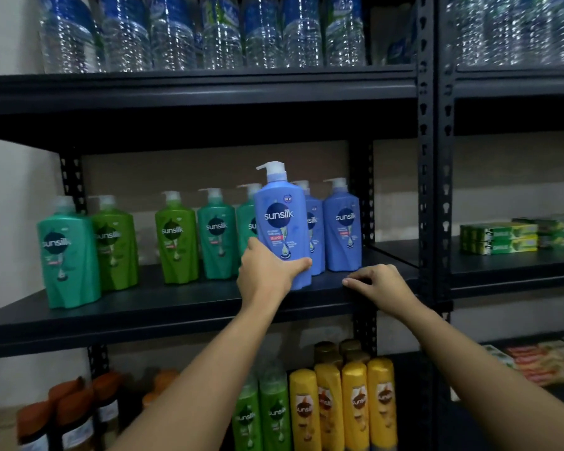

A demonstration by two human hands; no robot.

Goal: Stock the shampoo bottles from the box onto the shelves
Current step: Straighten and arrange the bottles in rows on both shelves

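On the black metal middle shelf point(176, 307), a teal plastic pump bottle point(67, 252) stands at the left end near the front edge, followed by a row of green and teal pump bottles point(176, 236) set further back. The left hand point(267, 271) wraps its fingers and thumb round the lower body of the blue plastic pump-top shampoo bottle point(282, 222), label facing out, its base at or just above the shelf front; which, I cannot tell. Just behind and to its right stand two matching blue pump bottles point(341, 226). The step looks best done by sliding the held bottle straight back, upright, until it lines up with the blue pair, keeping the label forward and not nudging the teal neighbour. The right hand point(378, 284) rests on the shelf's front edge, fingers loosely curled and holding nothing, which should steady the reach.
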